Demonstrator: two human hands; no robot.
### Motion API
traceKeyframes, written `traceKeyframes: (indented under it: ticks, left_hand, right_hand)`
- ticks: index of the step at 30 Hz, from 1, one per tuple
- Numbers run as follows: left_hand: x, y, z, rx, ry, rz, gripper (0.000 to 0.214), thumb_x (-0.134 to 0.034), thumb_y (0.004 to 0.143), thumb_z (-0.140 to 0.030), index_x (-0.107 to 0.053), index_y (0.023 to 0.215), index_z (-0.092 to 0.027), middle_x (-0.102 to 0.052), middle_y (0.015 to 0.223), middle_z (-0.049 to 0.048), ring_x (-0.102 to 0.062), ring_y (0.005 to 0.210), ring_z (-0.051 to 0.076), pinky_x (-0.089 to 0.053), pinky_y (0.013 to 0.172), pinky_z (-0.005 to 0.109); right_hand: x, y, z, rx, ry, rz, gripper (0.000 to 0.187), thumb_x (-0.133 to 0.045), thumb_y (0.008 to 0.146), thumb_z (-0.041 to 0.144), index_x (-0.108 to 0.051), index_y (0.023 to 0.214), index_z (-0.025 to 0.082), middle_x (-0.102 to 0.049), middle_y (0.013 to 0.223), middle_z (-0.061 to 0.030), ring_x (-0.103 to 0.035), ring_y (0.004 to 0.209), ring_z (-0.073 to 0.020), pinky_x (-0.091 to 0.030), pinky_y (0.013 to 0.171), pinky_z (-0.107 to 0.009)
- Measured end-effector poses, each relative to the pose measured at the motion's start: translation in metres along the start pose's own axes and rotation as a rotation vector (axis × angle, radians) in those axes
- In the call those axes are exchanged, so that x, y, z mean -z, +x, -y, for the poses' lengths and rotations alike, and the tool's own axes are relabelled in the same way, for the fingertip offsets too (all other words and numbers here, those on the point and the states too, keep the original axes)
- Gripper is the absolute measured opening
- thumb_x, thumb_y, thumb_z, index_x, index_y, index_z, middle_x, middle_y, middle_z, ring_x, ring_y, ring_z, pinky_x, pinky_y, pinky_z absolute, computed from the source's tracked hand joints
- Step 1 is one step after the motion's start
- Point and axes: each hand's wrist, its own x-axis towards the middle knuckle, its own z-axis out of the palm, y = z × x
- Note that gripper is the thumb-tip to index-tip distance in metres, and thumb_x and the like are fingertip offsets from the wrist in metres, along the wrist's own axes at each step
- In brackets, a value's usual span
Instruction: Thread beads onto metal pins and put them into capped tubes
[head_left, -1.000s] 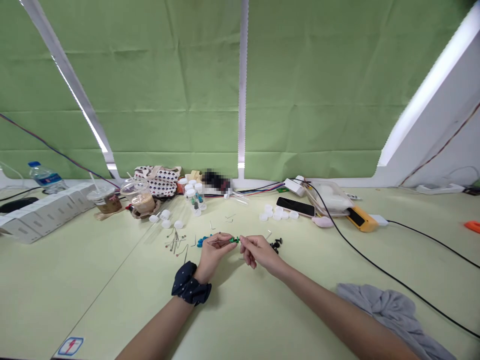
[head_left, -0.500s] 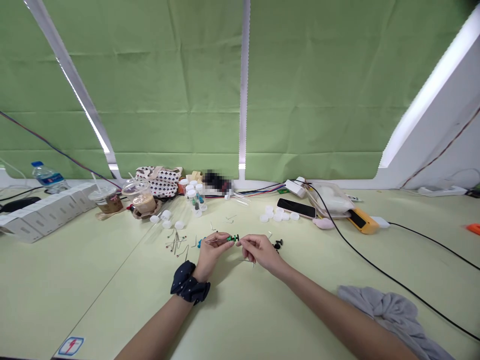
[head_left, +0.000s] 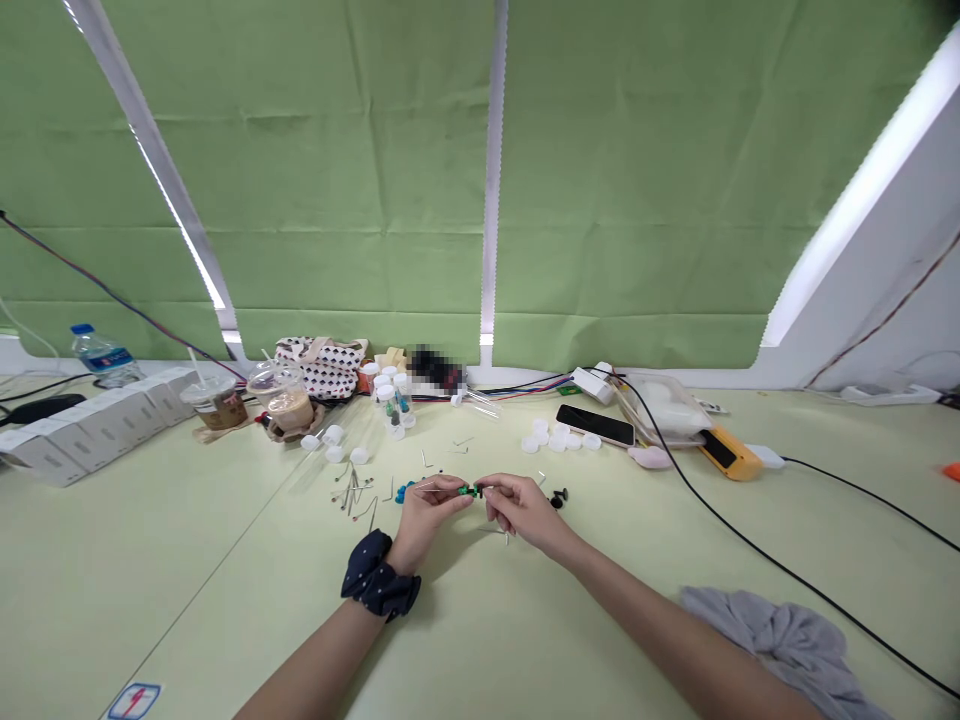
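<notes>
My left hand [head_left: 427, 512] pinches a thin metal pin with small green beads [head_left: 469, 490] on it, just above the pale green table [head_left: 187, 560]. My right hand [head_left: 519, 508] is closed in a pinch at the bead end, fingertips touching the green beads. A dark dotted scrunchie [head_left: 377, 580] sits on my left wrist. Loose metal pins [head_left: 352, 492] and blue beads [head_left: 405, 490] lie just left of my hands. Black beads [head_left: 557, 496] lie to the right.
White caps [head_left: 559, 438], small vials [head_left: 391, 395], two drink cups [head_left: 251, 400], white boxes [head_left: 82, 430], a phone [head_left: 595, 425], a yellow device [head_left: 724, 452] and a black cable [head_left: 787, 570] lie around. A grey cloth [head_left: 787, 635] lies at the lower right.
The view has tilted down slightly. My hands have stayed close together on the beaded pin, with the right fingertips now against the green beads.
</notes>
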Motion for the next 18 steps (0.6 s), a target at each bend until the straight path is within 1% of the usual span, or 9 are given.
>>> traceKeyframes:
  ticks: [3,6,8,11,14,18]
  left_hand:
    - [0.0000,-0.0004,0.0005,0.003,-0.006,0.001,0.015,-0.075,0.059,-0.018,-0.066,0.069,-0.013,-0.065,0.081,0.0054,-0.060,0.078,0.017,-0.049,0.072,0.029]
    - [0.0006,0.0000,0.0012,0.006,-0.033,0.000,0.015,-0.075,0.059,-0.018,-0.065,0.070,-0.013,-0.065,0.082,0.0049,-0.061,0.077,0.016,-0.049,0.073,0.029]
    - [0.0016,0.0006,0.0017,0.004,-0.042,-0.008,0.015,-0.074,0.060,-0.017,-0.065,0.070,-0.014,-0.065,0.082,0.0047,-0.061,0.077,0.016,-0.049,0.073,0.029]
    - [0.0032,0.0016,0.0022,0.004,-0.038,-0.021,0.016,-0.075,0.059,-0.017,-0.065,0.071,-0.014,-0.065,0.083,0.0048,-0.061,0.078,0.017,-0.049,0.074,0.029]
    - [0.0036,0.0017,0.0025,0.006,-0.028,-0.019,0.016,-0.075,0.059,-0.017,-0.065,0.071,-0.014,-0.065,0.083,0.0051,-0.061,0.079,0.017,-0.049,0.074,0.030]
    - [0.0034,0.0013,0.0036,0.002,-0.024,-0.022,0.017,-0.076,0.058,-0.018,-0.065,0.070,-0.014,-0.065,0.082,0.0046,-0.060,0.077,0.016,-0.049,0.072,0.029]
  right_hand:
    - [0.0001,-0.0011,0.0024,-0.027,0.002,0.019,0.037,-0.050,0.080,0.045,-0.060,0.096,0.014,-0.054,0.057,0.0016,-0.040,0.040,-0.0061,-0.033,0.040,-0.020]
    - [-0.0006,-0.0035,0.0054,-0.056,-0.025,0.059,0.035,-0.051,0.079,0.047,-0.060,0.083,0.013,-0.054,0.055,0.0011,-0.041,0.041,-0.0062,-0.032,0.041,-0.020]
    - [-0.0012,-0.0051,0.0066,-0.061,-0.042,0.089,0.035,-0.050,0.079,0.047,-0.060,0.079,0.013,-0.054,0.055,0.0007,-0.041,0.041,-0.0061,-0.032,0.041,-0.020]
    - [-0.0017,-0.0060,0.0076,-0.019,-0.025,0.104,0.033,-0.050,0.081,0.044,-0.061,0.085,0.014,-0.053,0.056,0.0010,-0.041,0.042,-0.0062,-0.032,0.042,-0.020]
    - [-0.0008,-0.0049,0.0075,0.041,0.023,0.074,0.030,-0.052,0.080,0.040,-0.059,0.094,0.015,-0.053,0.057,0.0020,-0.042,0.043,-0.0061,-0.033,0.042,-0.020]
    - [0.0019,-0.0031,0.0059,0.058,0.052,0.069,0.029,-0.052,0.080,0.038,-0.057,0.100,0.016,-0.051,0.059,0.0033,-0.041,0.042,-0.0052,-0.033,0.041,-0.019]
